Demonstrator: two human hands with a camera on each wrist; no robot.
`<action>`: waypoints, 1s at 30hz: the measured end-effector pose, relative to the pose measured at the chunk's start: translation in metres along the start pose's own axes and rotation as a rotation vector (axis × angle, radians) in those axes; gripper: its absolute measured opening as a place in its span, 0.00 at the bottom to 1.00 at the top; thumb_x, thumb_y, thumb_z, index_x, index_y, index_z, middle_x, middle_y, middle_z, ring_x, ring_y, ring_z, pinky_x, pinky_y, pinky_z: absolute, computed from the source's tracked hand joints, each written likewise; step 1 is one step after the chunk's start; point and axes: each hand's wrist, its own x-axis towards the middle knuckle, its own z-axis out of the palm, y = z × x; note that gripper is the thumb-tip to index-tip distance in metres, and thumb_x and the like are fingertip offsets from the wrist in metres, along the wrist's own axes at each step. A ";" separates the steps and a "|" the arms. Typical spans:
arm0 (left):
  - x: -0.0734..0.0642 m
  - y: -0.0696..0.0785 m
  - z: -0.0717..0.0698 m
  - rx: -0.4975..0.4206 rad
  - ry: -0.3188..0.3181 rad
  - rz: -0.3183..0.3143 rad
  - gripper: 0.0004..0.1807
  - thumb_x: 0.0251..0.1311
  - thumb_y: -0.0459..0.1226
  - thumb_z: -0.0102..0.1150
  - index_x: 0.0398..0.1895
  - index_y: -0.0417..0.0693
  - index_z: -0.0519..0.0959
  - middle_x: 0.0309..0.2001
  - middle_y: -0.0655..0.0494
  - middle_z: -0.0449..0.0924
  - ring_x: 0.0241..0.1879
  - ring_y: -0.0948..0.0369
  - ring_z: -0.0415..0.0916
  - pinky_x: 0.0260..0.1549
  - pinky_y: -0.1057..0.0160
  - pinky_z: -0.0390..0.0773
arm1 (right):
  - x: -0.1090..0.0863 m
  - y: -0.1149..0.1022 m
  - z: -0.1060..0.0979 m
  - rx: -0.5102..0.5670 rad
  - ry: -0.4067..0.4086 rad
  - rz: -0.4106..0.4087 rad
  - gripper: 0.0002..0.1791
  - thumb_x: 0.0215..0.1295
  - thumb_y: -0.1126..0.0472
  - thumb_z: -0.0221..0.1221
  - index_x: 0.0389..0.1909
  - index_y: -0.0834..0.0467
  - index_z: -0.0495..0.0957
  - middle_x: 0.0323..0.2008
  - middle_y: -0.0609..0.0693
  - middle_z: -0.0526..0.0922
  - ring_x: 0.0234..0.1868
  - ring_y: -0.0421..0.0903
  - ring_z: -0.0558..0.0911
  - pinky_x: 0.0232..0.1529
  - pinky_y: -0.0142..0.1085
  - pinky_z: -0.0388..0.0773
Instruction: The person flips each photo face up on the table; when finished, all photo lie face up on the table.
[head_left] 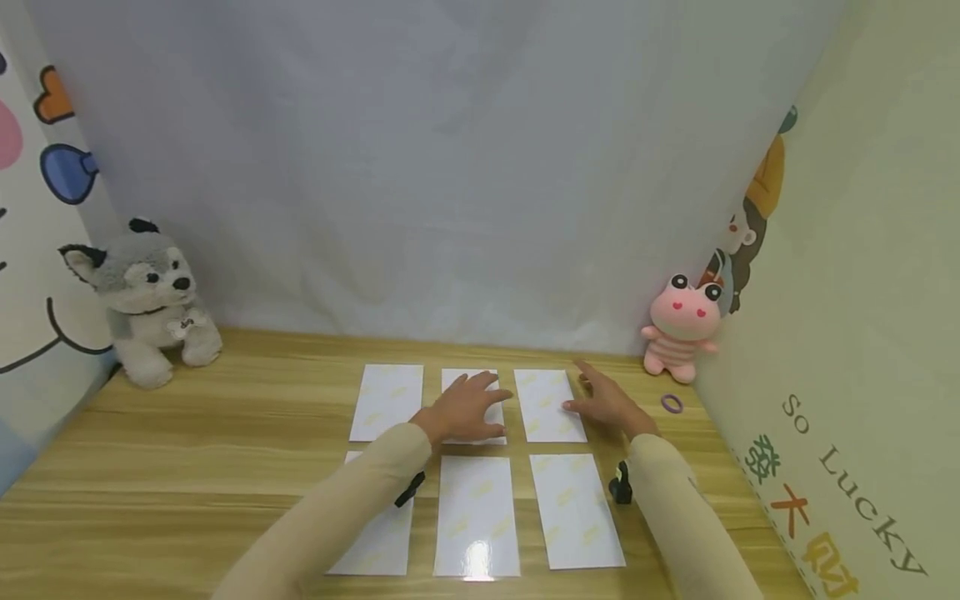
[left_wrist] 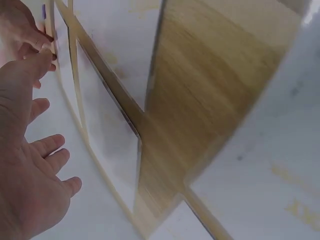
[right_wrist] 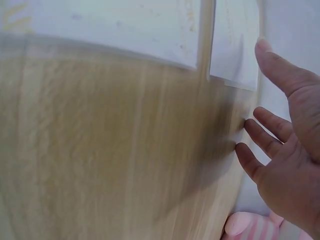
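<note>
White rectangular sheets with faint yellow print lie in two rows of three on the wooden table. Over the back middle sheet (head_left: 491, 379), my left hand (head_left: 467, 408) is held with its fingers spread and nothing in them. My right hand (head_left: 609, 406) hovers by the right edge of the back right sheet (head_left: 546, 406), its thumb over that edge and its fingers loosely extended. In the right wrist view, the right hand (right_wrist: 287, 145) shows nothing in its grasp. The front left sheet (head_left: 375, 542) is partly hidden by the left sleeve; the front middle sheet (head_left: 476, 517) reflects light.
A purple ring (head_left: 672, 403) lies right of my right hand. Behind it sits a pink plush toy (head_left: 680, 325), and a grey and white plush dog (head_left: 150, 300) sits at the far left. A pale curtain (head_left: 450, 167) hangs along the back; printed walls flank the table (head_left: 187, 467).
</note>
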 end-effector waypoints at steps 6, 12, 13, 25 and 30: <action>0.017 0.016 0.006 0.014 -0.042 0.020 0.32 0.62 0.51 0.63 0.69 0.55 0.72 0.73 0.44 0.65 0.76 0.49 0.57 0.73 0.40 0.55 | 0.005 0.001 0.003 0.010 0.014 -0.014 0.46 0.66 0.55 0.65 0.77 0.64 0.51 0.67 0.75 0.67 0.70 0.70 0.66 0.70 0.61 0.61; 0.027 0.025 0.015 0.100 -0.073 0.023 0.32 0.63 0.56 0.59 0.70 0.59 0.72 0.73 0.49 0.67 0.75 0.53 0.60 0.73 0.43 0.57 | 0.012 0.002 0.006 0.003 0.019 -0.024 0.43 0.66 0.55 0.65 0.76 0.65 0.55 0.67 0.73 0.68 0.69 0.68 0.68 0.69 0.59 0.64; 0.028 0.027 0.016 0.113 -0.074 0.025 0.32 0.63 0.56 0.59 0.70 0.59 0.72 0.73 0.49 0.67 0.75 0.53 0.60 0.73 0.44 0.58 | 0.014 0.002 0.006 0.002 0.021 -0.026 0.43 0.67 0.55 0.64 0.75 0.65 0.56 0.67 0.73 0.68 0.69 0.68 0.68 0.69 0.60 0.64; 0.037 0.034 0.025 0.210 -0.099 0.042 0.29 0.66 0.59 0.55 0.68 0.64 0.74 0.72 0.52 0.69 0.72 0.57 0.64 0.72 0.47 0.60 | 0.023 -0.002 0.006 0.023 0.043 0.000 0.40 0.68 0.58 0.63 0.75 0.66 0.57 0.67 0.73 0.68 0.69 0.69 0.68 0.69 0.59 0.64; 0.041 0.028 0.031 0.203 -0.086 0.062 0.27 0.66 0.59 0.55 0.65 0.64 0.77 0.70 0.51 0.71 0.71 0.56 0.66 0.71 0.47 0.62 | 0.025 -0.002 0.007 0.036 0.059 0.013 0.40 0.68 0.57 0.63 0.75 0.64 0.58 0.66 0.70 0.70 0.69 0.67 0.68 0.70 0.59 0.63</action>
